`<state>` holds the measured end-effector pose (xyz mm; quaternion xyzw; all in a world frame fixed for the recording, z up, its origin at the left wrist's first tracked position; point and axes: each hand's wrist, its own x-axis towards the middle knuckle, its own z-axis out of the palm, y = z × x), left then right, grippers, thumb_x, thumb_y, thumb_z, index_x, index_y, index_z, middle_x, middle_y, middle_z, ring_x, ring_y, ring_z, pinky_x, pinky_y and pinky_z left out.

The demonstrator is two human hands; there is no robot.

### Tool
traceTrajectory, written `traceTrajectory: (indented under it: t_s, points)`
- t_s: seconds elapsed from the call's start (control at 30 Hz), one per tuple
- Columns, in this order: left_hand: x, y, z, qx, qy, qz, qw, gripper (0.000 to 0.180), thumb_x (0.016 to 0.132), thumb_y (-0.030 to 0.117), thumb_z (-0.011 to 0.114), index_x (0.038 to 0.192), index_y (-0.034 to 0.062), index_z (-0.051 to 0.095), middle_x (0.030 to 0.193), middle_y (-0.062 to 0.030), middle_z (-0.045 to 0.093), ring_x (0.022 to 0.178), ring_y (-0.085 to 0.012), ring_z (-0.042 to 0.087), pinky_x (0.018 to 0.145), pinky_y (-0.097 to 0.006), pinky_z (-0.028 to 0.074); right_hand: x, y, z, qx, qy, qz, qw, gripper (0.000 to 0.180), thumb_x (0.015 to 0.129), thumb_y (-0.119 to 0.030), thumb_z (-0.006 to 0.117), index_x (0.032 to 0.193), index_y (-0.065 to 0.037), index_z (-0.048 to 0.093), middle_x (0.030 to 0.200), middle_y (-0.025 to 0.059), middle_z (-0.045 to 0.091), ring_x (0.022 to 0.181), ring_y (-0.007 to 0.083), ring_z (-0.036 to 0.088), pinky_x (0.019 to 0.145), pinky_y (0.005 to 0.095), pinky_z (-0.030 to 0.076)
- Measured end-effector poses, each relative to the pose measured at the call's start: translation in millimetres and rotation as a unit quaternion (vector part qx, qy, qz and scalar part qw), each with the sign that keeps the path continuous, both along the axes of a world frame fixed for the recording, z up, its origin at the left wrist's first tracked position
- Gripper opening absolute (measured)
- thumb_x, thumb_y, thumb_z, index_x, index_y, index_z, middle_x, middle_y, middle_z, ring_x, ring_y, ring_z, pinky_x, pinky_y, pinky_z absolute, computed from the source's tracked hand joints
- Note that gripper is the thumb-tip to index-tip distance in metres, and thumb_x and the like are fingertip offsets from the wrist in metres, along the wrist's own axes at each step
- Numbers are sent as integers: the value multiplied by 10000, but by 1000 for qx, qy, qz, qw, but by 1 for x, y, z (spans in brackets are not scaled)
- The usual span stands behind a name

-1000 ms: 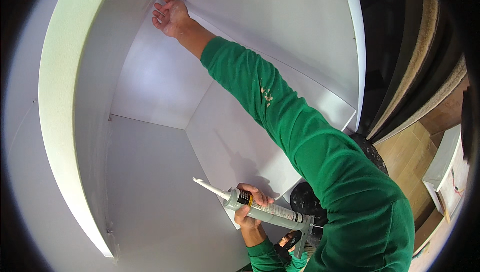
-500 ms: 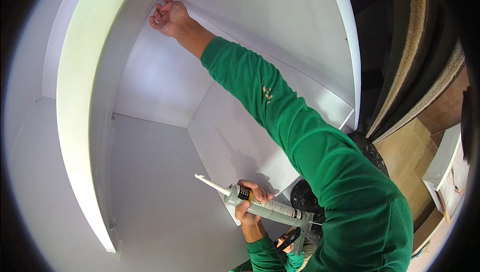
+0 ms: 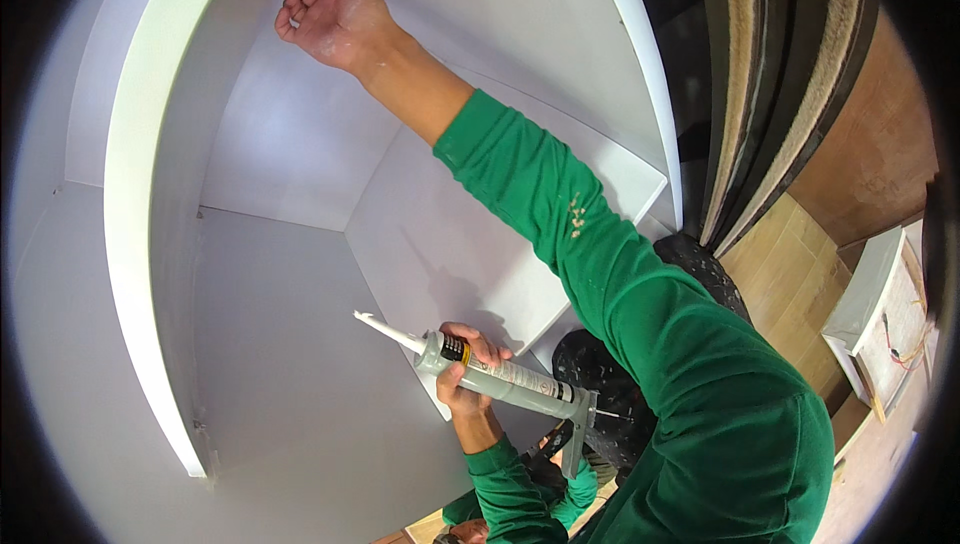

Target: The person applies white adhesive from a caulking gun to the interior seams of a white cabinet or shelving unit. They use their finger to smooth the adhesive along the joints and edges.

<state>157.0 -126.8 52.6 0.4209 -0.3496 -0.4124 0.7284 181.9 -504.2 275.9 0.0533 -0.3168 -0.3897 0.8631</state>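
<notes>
My right hand [image 3: 338, 14] is raised to the top inner corner of a white cabinet [image 3: 290, 134]. Its palm faces out, its fingers are loosely curled, and one fingertip is at the seam under the top panel. White smears show on the fingers, and the hand holds nothing. My left hand [image 3: 468, 364] is low in the middle of the view, gripping a grey sealant gun [image 3: 500, 376]. The gun's white nozzle [image 3: 385, 329] points left toward the cabinet's back panel and is not touching it. Both of my sleeves are green.
The cabinet's white front edge [image 3: 135, 244] curves down the left. A white shelf panel [image 3: 620, 179] runs behind my right arm. To the right are dark striped boards [image 3: 760, 94], a wooden floor [image 3: 790, 274] and a white box [image 3: 880, 314].
My right hand has turned its palm outward and loosened from a tighter curl at the top seam. The sealant gun in my left hand has hardly moved.
</notes>
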Motion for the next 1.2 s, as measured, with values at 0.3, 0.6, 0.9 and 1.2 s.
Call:
traceTrajectory:
  t_s: [0.3, 0.6, 0.9, 1.2]
  points:
    - [-2, -5, 3, 3, -3, -7, 1000, 493, 825, 336, 686, 1095, -54, 551, 718, -108, 556, 641, -209, 598, 706, -451, 644, 73, -53, -19, -7, 147, -17, 989, 544, 789, -67, 480, 1313, -187, 562, 1158, 54, 514, 1023, 239, 457, 937, 426, 417]
    - [1, 0, 2, 0, -1, -11, 1000, 510, 813, 322, 686, 1092, -81, 545, 724, -131, 572, 652, -233, 627, 725, -467, 655, 113, -74, 20, 36, 133, -20, 990, 548, 785, -66, 481, 1305, -215, 566, 1146, 54, 503, 1012, 230, 428, 901, 407, 399]
    - [3, -1, 0, 0, 3, -12, 1000, 512, 797, 310, 691, 1091, -80, 540, 727, -137, 576, 653, -241, 636, 732, -477, 647, 107, -85, 34, 37, 153, -22, 987, 439, 783, -83, 468, 1183, -213, 592, 984, 25, 497, 892, 218, 420, 900, 424, 395]
    - [4, -3, 2, 5, 0, -16, 1000, 511, 783, 312, 693, 1076, -78, 541, 724, -132, 578, 655, -238, 637, 732, -475, 647, 106, -97, 17, 33, 212, -74, 974, 340, 772, -83, 487, 1073, -168, 618, 987, 23, 500, 908, 228, 431, 890, 430, 410]
